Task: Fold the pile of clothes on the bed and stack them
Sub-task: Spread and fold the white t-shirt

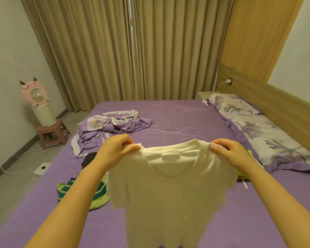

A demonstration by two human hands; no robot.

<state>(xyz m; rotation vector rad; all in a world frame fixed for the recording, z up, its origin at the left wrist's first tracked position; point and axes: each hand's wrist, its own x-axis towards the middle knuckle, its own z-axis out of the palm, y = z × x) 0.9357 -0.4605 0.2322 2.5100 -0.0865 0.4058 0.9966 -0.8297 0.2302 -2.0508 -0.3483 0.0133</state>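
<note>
White T-shirt [168,190] hangs in the air over the purple bed [177,115], collar up, its length running straight down toward the person. The left hand [117,149] and right hand [229,151] each pinch one shoulder. More clothes, probably a green striped top [97,196], lie below to the left.

Soft, matt knit cloth in the cream T-shirt [168,190], thin enough to pass light, with a smooth sewn label at the neck. Smooth purple cloth with a faint sheen across the bed sheet [177,119]. Crumpled floral printed cloth in the quilt cover [111,127] at 10 o'clock and the pillows [254,126] at 2 o'clock. Heavy pleated matt fabric in the curtains [132,51]. Ribbed matt wood in the headboard [276,101]. Smooth plastic in the pink fan [36,93] and stool [52,131].
</note>
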